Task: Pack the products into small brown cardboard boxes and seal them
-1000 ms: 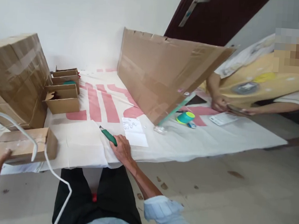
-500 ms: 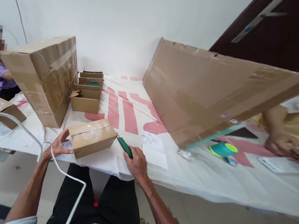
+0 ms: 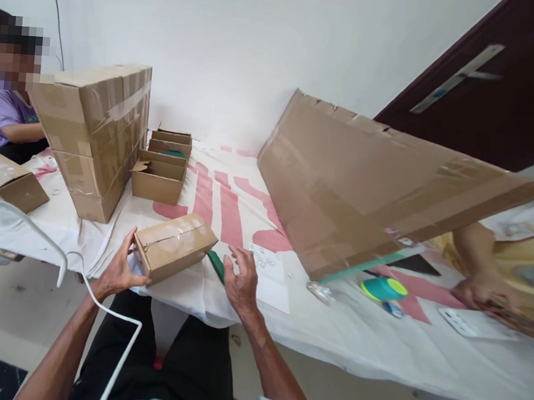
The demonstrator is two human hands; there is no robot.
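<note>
My left hand [image 3: 118,270] grips the left end of a small taped cardboard box [image 3: 175,245] and holds it tilted just above the table's near edge. My right hand [image 3: 242,282] hovers to the right of the box with its fingers spread and nothing in them. A green-handled cutter [image 3: 217,265] lies on the white cloth between the box and my right hand. A white paper slip [image 3: 273,279] with writing lies just beyond my right hand.
A stack of taped cartons [image 3: 98,133] stands at the left with open small boxes [image 3: 159,177] beside it. A large cardboard sheet [image 3: 369,183] leans across the right. Another person's hands [image 3: 484,288] work at the far right, near a teal tape roll [image 3: 383,288]. A white cable [image 3: 61,259] crosses my left arm.
My right hand has let go of the green cutter and lifted with its fingers spread. My left hand has tilted the small box and brought it closer.
</note>
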